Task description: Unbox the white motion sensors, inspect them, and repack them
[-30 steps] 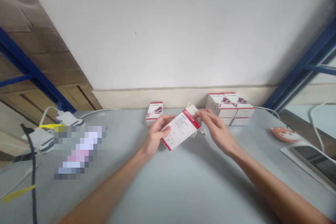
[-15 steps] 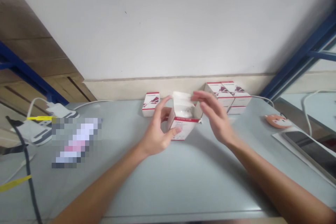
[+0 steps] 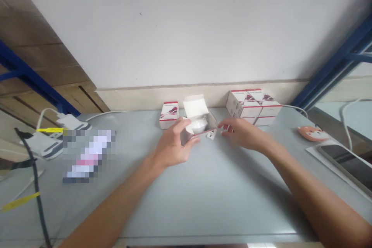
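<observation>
My left hand grips a small white-and-red carton from its left side, fingers on the left rim and thumb along the front. The carton's lid flap stands up, and its mouth is tilted toward me. Inside lies a white object in clear plastic wrap. On the table against the carton's right side is a small white piece with dark marks. My right hand is just right of that piece, its fingers bent and thumb apart from them; slight blur hides the fingertips' detail.
A closed carton of the same kind stands behind my left hand. Several more cartons are stacked at the back right. A power strip with cables lies left, an orange animal-face item and a phone right.
The carton has tipped so its opening faces me, and its flap is raised higher. My right hand has left the carton's rim and moved down to its right side.
</observation>
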A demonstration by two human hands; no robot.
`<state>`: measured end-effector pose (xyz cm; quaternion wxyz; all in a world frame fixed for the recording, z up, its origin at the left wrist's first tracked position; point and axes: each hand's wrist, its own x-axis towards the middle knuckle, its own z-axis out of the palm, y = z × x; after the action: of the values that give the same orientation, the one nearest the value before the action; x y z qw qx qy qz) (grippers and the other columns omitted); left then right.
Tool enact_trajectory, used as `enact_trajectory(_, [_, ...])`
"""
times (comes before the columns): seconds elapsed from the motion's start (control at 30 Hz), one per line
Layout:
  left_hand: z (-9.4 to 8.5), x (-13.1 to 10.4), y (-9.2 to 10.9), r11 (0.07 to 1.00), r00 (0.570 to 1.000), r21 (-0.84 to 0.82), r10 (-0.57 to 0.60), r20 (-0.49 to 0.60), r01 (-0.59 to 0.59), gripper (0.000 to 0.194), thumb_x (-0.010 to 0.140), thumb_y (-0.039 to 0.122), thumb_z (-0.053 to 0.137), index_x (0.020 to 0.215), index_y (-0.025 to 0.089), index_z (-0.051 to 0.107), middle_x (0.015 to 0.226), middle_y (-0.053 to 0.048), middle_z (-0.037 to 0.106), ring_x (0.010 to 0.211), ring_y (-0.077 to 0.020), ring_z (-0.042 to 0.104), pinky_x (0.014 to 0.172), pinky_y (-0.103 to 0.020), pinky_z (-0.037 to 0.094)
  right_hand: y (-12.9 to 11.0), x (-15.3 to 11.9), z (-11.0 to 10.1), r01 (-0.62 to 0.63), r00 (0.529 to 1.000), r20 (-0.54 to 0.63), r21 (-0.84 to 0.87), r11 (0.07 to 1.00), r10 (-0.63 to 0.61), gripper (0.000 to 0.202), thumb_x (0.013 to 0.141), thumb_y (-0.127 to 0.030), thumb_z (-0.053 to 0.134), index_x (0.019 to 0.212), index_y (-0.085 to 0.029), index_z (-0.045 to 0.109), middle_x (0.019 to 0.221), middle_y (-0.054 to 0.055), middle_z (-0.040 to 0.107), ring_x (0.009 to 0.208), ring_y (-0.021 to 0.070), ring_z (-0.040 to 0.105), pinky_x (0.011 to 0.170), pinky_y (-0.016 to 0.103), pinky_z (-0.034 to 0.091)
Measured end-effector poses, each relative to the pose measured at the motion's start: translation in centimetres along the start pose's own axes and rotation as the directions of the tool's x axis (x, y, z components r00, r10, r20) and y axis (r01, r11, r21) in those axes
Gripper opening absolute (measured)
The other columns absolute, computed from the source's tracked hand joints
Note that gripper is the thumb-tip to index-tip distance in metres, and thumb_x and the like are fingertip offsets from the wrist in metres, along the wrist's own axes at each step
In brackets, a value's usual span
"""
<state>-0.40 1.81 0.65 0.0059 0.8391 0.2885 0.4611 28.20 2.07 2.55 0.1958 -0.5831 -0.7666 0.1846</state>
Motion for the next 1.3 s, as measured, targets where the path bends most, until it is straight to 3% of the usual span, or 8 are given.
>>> enact_trajectory(0.1, [-0.5,0.7,0.6,0.981,0.997,0.183,0.061,0.045,-0.069,0.038,0.090,0.016,0.072,0.120,0.028,0.051,0.116,-0.006,0.068,0.096,-0.0224,0.071,0.080,-0.035,0.058,-1.3,-0.1,-1.2,0.107,0.960,-0.269,0.087,0.990,-0.080,0.027,0.096,-0.030,0.064,0.121,-0.027,0.073,0.112,0.007,0.071,0.086,0.0209,0.071,0.080,0.037,0.058])
enact_trajectory(0.2, [-1.1,1.3,1.1,0.950,0.990,0.299,0.058,0.128,-0.094,0.029,0.093,0.018,0.071,0.115,0.027,0.055,0.121,-0.007,0.068,0.095,-0.0228,0.071,0.078,-0.036,0.057,-3.6,-1.1,-2.0,0.327,0.815,-0.542,0.143,0.934,-0.202,0.031,0.096,-0.030,0.068,0.127,-0.028,0.069,0.111,0.006,0.067,0.090,0.0198,0.070,0.088,0.038,0.059])
enact_trajectory(0.33, [-1.3,1.5,1.6,0.925,0.969,0.347,0.075,0.236,-0.157,0.024,0.093,0.015,0.069,0.112,0.025,0.058,0.126,-0.009,0.067,0.103,-0.0250,0.070,0.083,-0.038,0.057,-6.3,-2.3,-1.5,0.531,0.734,-0.568,0.138,0.836,-0.372,0.030,0.096,-0.023,0.070,0.125,-0.030,0.066,0.104,0.004,0.067,0.088,0.0188,0.068,0.085,0.036,0.060])
enact_trajectory(0.43, [-1.2,1.3,1.7,0.925,0.968,0.348,0.067,0.240,-0.150,0.024,0.092,0.012,0.068,0.110,0.025,0.058,0.127,-0.009,0.067,0.105,-0.0252,0.070,0.085,-0.039,0.057,-6.5,-2.3,-0.3,0.522,0.731,-0.521,0.013,0.853,-0.440,0.030,0.099,-0.017,0.064,0.126,-0.030,0.066,0.108,0.004,0.070,0.091,0.0184,0.069,0.083,0.034,0.059])
enact_trajectory(0.63, [-1.0,1.2,1.5,0.935,0.985,0.344,0.032,0.170,-0.089,0.025,0.094,0.019,0.070,0.113,0.026,0.057,0.122,-0.007,0.068,0.097,-0.0236,0.072,0.081,-0.038,0.059,-5.1,-1.5,0.9,0.407,0.753,-0.566,0.000,0.913,-0.335,0.053,0.097,-0.015,0.067,0.145,-0.035,0.054,0.109,0.002,0.075,0.094,0.0201,0.072,0.086,0.035,0.061])
enact_trajectory(0.93, [-0.5,0.8,1.3,0.945,0.990,0.325,-0.022,0.139,-0.025,0.028,0.094,0.021,0.072,0.116,0.027,0.057,0.122,-0.005,0.068,0.098,-0.0221,0.071,0.083,-0.037,0.059,-5.1,-1.2,1.8,0.415,0.744,-0.531,-0.109,0.903,-0.406,0.048,0.101,-0.010,0.058,0.141,-0.035,0.062,0.098,0.001,0.079,0.096,0.0225,0.071,0.088,0.038,0.059])
enact_trajectory(1.13, [-0.4,0.7,1.2,0.952,0.991,0.307,-0.044,0.126,0.003,0.031,0.093,0.023,0.073,0.118,0.028,0.056,0.121,-0.005,0.068,0.097,-0.0223,0.071,0.080,-0.036,0.058,-5.3,-1.2,2.1,0.405,0.691,-0.592,-0.159,0.900,-0.415,0.040,0.103,-0.011,0.053,0.136,-0.031,0.064,0.094,0.002,0.078,0.090,0.0213,0.069,0.080,0.035,0.058])
enact_trajectory(1.3, [-0.2,0.8,0.9,0.968,0.995,0.249,-0.056,0.080,0.034,0.039,0.091,0.021,0.074,0.121,0.030,0.051,0.121,-0.004,0.068,0.102,-0.0228,0.072,0.079,-0.035,0.058,-5.3,-1.4,1.6,0.435,0.744,-0.507,-0.128,0.891,-0.435,0.035,0.105,-0.014,0.051,0.133,-0.029,0.066,0.099,0.005,0.078,0.096,0.0225,0.070,0.082,0.037,0.059])
